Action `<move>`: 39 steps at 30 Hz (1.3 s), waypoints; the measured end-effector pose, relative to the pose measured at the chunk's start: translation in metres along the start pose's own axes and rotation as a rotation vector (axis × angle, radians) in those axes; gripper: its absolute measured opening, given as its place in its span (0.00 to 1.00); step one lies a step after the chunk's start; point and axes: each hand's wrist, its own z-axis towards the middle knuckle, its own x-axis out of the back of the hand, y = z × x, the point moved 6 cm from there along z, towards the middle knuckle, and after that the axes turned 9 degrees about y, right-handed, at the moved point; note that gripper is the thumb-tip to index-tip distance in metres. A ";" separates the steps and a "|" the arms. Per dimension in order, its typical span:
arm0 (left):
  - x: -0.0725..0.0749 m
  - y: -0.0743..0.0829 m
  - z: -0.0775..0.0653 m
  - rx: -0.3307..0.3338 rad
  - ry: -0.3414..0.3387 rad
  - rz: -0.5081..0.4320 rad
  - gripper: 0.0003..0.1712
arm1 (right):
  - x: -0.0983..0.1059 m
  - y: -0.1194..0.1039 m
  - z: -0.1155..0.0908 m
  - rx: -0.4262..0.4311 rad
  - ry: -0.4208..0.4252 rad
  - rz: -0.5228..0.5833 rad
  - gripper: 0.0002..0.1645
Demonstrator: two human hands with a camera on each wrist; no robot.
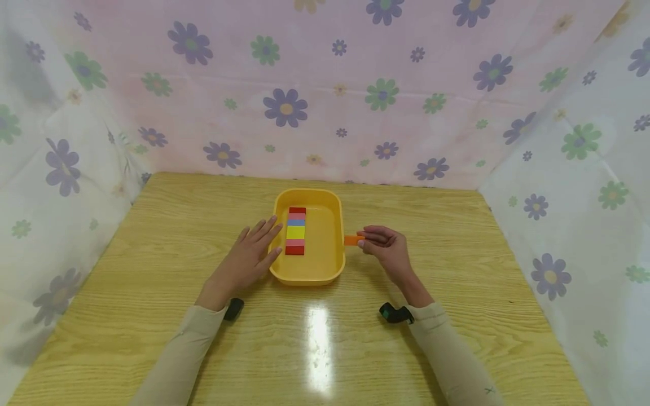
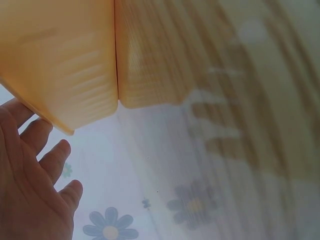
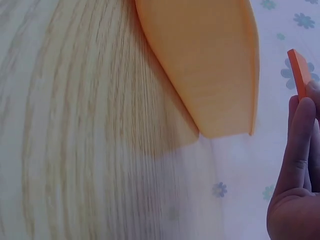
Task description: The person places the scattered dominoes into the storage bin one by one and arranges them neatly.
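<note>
A yellow-orange plastic tray with rounded corners stands on the table. Along its left side lies a row of flat coloured blocks in red, pink, blue and yellow. My left hand has its fingers spread over the tray's left rim; in the left wrist view its fingertips come right up to the rim. To the right of the tray, my right hand pinches an orange block between thumb and fingers. In the right wrist view, this thin orange block points up from the fingertips, beside the tray wall.
The wooden table has a glossy light reflection at its front. A flowered cloth hangs behind the table and along both sides. Black devices sit at the wrists, below beige sleeves.
</note>
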 end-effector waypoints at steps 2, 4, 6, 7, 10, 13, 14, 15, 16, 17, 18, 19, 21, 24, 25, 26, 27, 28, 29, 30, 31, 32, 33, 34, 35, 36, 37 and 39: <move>0.001 0.000 0.000 -0.008 0.007 -0.004 0.37 | -0.003 -0.001 -0.002 -0.007 0.007 0.018 0.18; 0.001 0.001 0.001 -0.015 0.013 -0.006 0.37 | -0.006 -0.002 -0.003 -0.011 0.014 0.039 0.19; 0.002 0.001 0.001 -0.014 0.013 -0.006 0.37 | -0.011 -0.003 -0.004 -0.012 0.011 0.054 0.20; 0.002 0.001 0.001 -0.011 0.010 -0.006 0.37 | -0.013 -0.004 -0.005 -0.013 0.009 0.060 0.20; 0.002 0.001 0.001 0.001 -0.002 0.000 0.37 | -0.019 -0.006 -0.007 -0.018 0.003 0.060 0.20; 0.002 0.000 0.001 0.011 -0.012 0.002 0.37 | -0.025 -0.006 -0.008 -0.028 0.005 0.043 0.19; 0.002 0.000 0.002 0.012 -0.015 0.002 0.37 | -0.026 -0.006 -0.008 -0.030 0.009 0.037 0.18; 0.002 -0.001 0.002 0.011 -0.015 0.001 0.37 | -0.028 -0.006 -0.009 -0.033 0.012 0.030 0.17; 0.002 -0.001 0.002 0.009 -0.015 0.000 0.37 | -0.030 -0.006 -0.009 -0.034 0.014 0.018 0.17; 0.002 -0.001 0.002 0.006 -0.013 0.001 0.37 | -0.031 -0.006 -0.009 -0.036 0.017 0.009 0.16; 0.002 -0.001 0.002 0.003 -0.012 0.000 0.37 | -0.033 -0.007 -0.009 -0.036 0.021 0.000 0.15; 0.002 -0.001 0.002 0.000 -0.010 0.001 0.37 | -0.035 -0.007 -0.009 -0.035 0.022 -0.009 0.15; 0.002 -0.001 0.003 -0.004 -0.007 -0.001 0.37 | -0.040 -0.007 -0.009 -0.034 0.020 -0.007 0.18; 0.003 -0.001 0.003 -0.004 -0.003 0.001 0.37 | -0.047 -0.008 -0.009 -0.026 0.016 0.028 0.24; 0.003 -0.001 0.003 -0.004 -0.001 -0.002 0.37 | -0.050 -0.008 -0.009 -0.023 0.014 0.044 0.25; 0.003 -0.001 0.003 -0.004 0.001 -0.005 0.37 | -0.053 -0.009 -0.009 -0.019 0.012 0.064 0.25; 0.003 -0.001 0.003 -0.006 0.002 -0.001 0.37 | -0.056 -0.009 -0.009 -0.015 0.011 0.078 0.23; 0.003 -0.002 0.003 -0.007 0.004 0.001 0.37 | -0.059 -0.010 -0.009 -0.010 0.011 0.087 0.22; 0.003 -0.002 0.003 -0.008 0.004 0.005 0.37 | -0.062 -0.011 -0.009 -0.005 0.012 0.092 0.21; 0.003 -0.002 0.003 -0.008 0.002 0.010 0.37 | -0.065 -0.012 -0.009 0.001 0.013 0.099 0.19; 0.003 -0.003 0.003 -0.006 -0.003 0.016 0.37 | -0.068 -0.013 -0.009 0.006 0.013 0.109 0.17; 0.003 -0.003 0.004 -0.003 -0.008 0.023 0.37 | -0.071 -0.014 -0.009 0.009 0.014 0.117 0.14; 0.003 -0.004 0.004 -0.002 -0.012 0.031 0.37 | -0.074 -0.014 -0.008 0.009 0.016 0.119 0.12; 0.003 -0.004 0.004 0.002 -0.016 0.033 0.37 | -0.076 -0.014 -0.008 0.011 0.020 0.122 0.11; 0.003 -0.004 0.005 0.002 -0.020 0.037 0.38 | -0.079 -0.015 -0.008 0.012 0.023 0.122 0.10; 0.002 -0.005 0.005 0.004 -0.022 0.040 0.38 | -0.081 -0.015 -0.008 0.012 0.027 0.125 0.10; 0.002 -0.005 0.005 0.004 -0.023 0.041 0.38 | -0.084 -0.016 -0.008 0.014 0.030 0.125 0.10; 0.002 -0.005 0.006 0.001 -0.023 0.044 0.38 | -0.089 -0.017 -0.007 0.021 0.037 0.120 0.10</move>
